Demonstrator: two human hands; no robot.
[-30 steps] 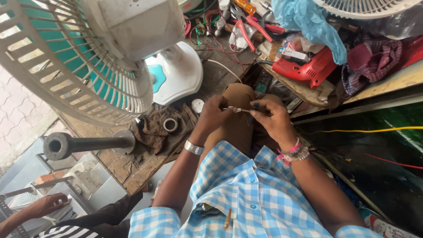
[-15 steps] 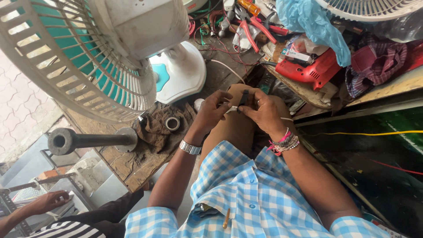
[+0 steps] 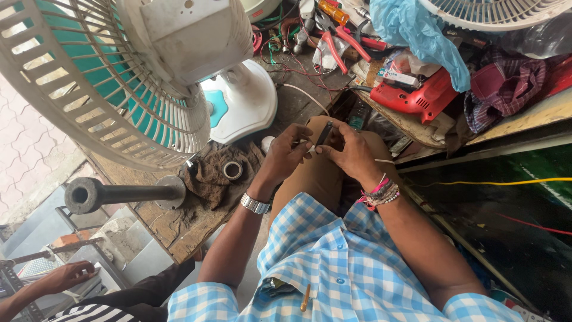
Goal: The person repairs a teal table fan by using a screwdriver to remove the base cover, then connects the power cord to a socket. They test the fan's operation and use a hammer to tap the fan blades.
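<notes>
My left hand (image 3: 285, 156) and right hand (image 3: 351, 154) meet at the frame's centre over my knee, both pinching a small dark tool (image 3: 323, 133), perhaps a screwdriver, its thin white wire (image 3: 384, 161) trailing right. The table fan (image 3: 119, 77) fills the upper left.

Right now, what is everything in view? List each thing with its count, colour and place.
table fan: one, white cage with teal blades, upper left on the bench.
fan base: one, white and teal, beside the fan.
metal pipe: one, dark grey, at the bench's left edge.
rag: one, brown, on the bench with a metal ring on it.
power drill: one, red, upper right.
pliers: red handles, top centre.
plastic bag: one, blue, top right.
another person's hand: lower left.
small dark part: one, black, held between both hands.
left hand: wristwatch, fingers on the part.
right hand: bead bracelets, pinching the part.
</notes>
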